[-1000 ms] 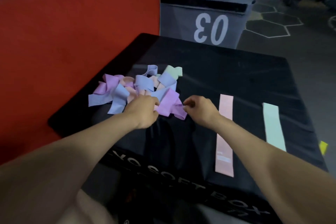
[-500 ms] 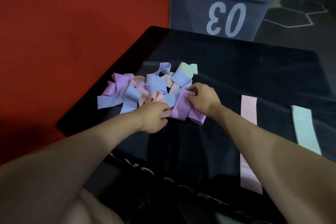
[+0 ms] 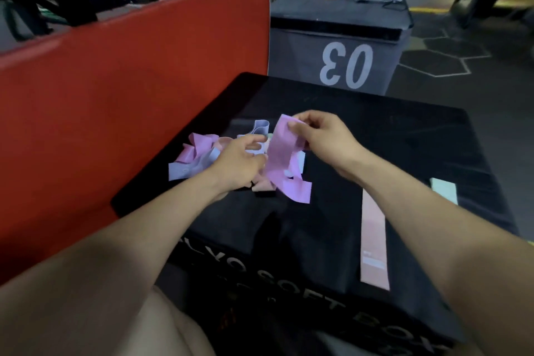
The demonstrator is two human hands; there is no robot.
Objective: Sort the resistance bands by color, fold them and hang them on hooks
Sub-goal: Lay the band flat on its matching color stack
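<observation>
A tangled pile of resistance bands (image 3: 199, 153) in purple, blue and pink lies on the black soft box (image 3: 375, 136). My right hand (image 3: 320, 136) pinches the top of a purple band (image 3: 280, 159) and holds it lifted above the pile, its lower end trailing on the box. My left hand (image 3: 239, 162) sits on the pile beside that band, fingers curled on its lower part. A pink band (image 3: 372, 240) lies flat and straight to the right, and a mint green band (image 3: 445, 191) lies flat beyond it, partly behind my right forearm.
A red padded block (image 3: 130, 81) runs along the left side of the box. A grey box marked 03 (image 3: 341, 61) stands behind, with orange items and a grey bundle on top. Dark floor with hexagon lines lies to the right.
My right hand has risen from the pile, pulling the purple band up with it. My left hand has stayed on the pile. The camera has tilted up.
</observation>
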